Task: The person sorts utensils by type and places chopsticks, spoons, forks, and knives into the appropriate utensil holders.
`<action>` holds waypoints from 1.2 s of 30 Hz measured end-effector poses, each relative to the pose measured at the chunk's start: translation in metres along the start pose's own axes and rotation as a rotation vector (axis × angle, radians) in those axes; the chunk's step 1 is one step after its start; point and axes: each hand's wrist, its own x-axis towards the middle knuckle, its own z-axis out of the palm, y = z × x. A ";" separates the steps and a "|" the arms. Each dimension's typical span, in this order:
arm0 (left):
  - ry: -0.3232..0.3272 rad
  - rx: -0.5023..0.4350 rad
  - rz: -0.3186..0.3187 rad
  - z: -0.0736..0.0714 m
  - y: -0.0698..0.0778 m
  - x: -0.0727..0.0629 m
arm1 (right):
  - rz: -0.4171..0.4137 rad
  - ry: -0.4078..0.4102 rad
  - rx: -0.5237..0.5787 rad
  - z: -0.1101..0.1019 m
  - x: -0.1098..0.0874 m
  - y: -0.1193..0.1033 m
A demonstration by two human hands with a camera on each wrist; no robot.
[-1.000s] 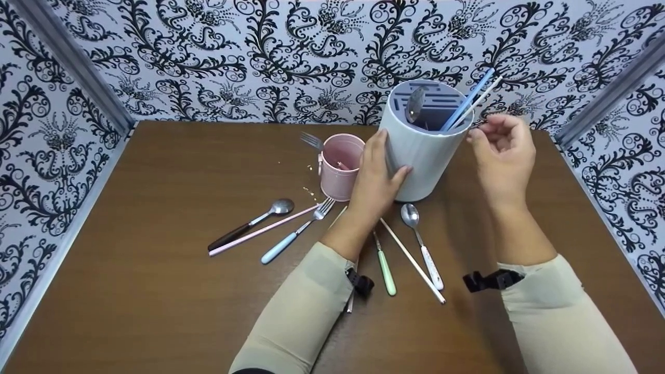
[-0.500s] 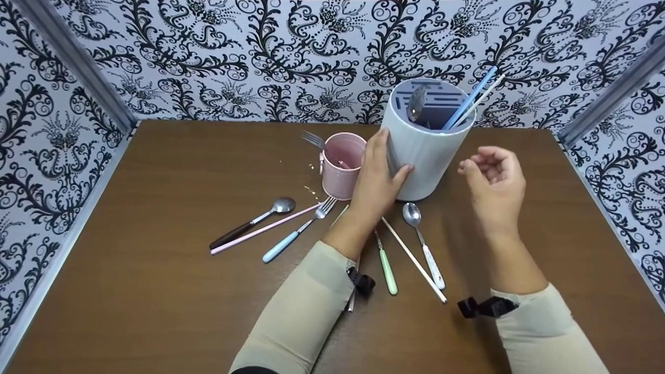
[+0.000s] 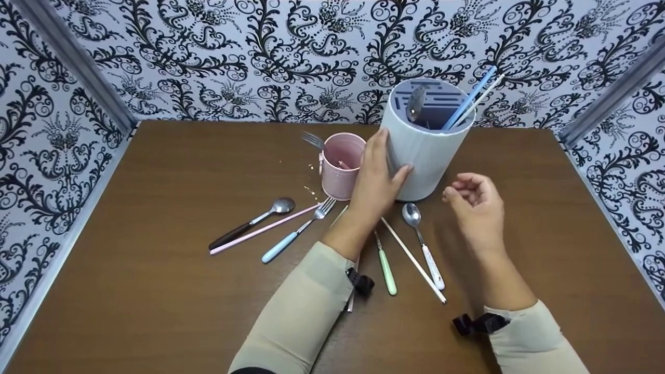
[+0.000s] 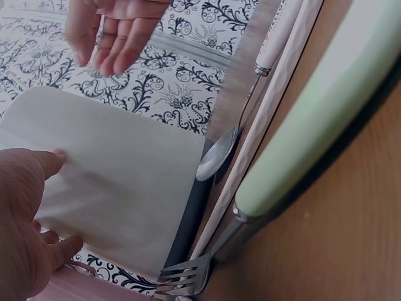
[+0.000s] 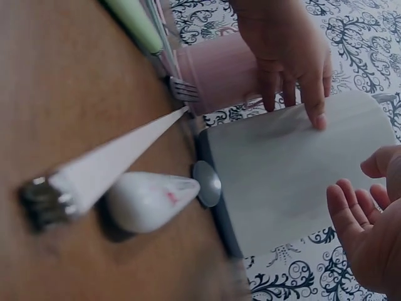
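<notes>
My left hand (image 3: pixel 376 179) holds the left side of a pale grey utensil holder (image 3: pixel 426 161), thumb on its front and fingers around the side. The holder leans slightly to the right. A spoon (image 3: pixel 416 104), a blue chopstick (image 3: pixel 470 98) and a white chopstick (image 3: pixel 483 98) stick out of its top. My right hand (image 3: pixel 478 213) hovers to the right of the holder, fingers loosely curled, with nothing in it. Nearest to it on the table lies a spoon with a white patterned handle (image 3: pixel 432 267). A white chopstick (image 3: pixel 413 258) lies beside that spoon.
A pink cup (image 3: pixel 338 182) with a fork (image 3: pixel 313 139) in it stands left of the holder. On the table (image 3: pixel 156 291) lie a dark-handled spoon (image 3: pixel 231 236), a pink chopstick (image 3: pixel 260 231), a blue-handled fork (image 3: pixel 280 246) and a green-handled fork (image 3: pixel 387 272). Patterned walls enclose the table.
My right hand has come down and toward me from beside the holder's rim, moving slightly left. The left hand and the holder stay in place.
</notes>
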 end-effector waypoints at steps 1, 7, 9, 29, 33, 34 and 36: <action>-0.002 0.001 0.001 0.000 0.000 0.000 | 0.009 -0.021 -0.023 -0.001 -0.001 0.001; -0.004 0.013 0.001 0.001 -0.001 -0.001 | 0.065 -0.159 -0.164 -0.008 -0.004 0.004; -0.002 0.013 0.002 0.001 -0.001 -0.001 | 0.080 -0.201 -0.217 -0.010 -0.004 0.003; -0.005 0.016 -0.010 0.001 0.000 0.000 | 0.124 -0.534 -0.707 -0.027 -0.008 0.009; 0.005 0.022 0.009 0.002 -0.001 0.000 | 0.181 -0.636 -0.729 -0.026 -0.010 0.011; 0.007 0.022 0.013 0.002 -0.001 0.000 | 0.192 -0.658 -0.734 -0.026 -0.010 0.011; 0.009 0.023 0.019 0.002 -0.001 0.000 | 0.209 -0.696 -0.742 -0.026 -0.010 0.013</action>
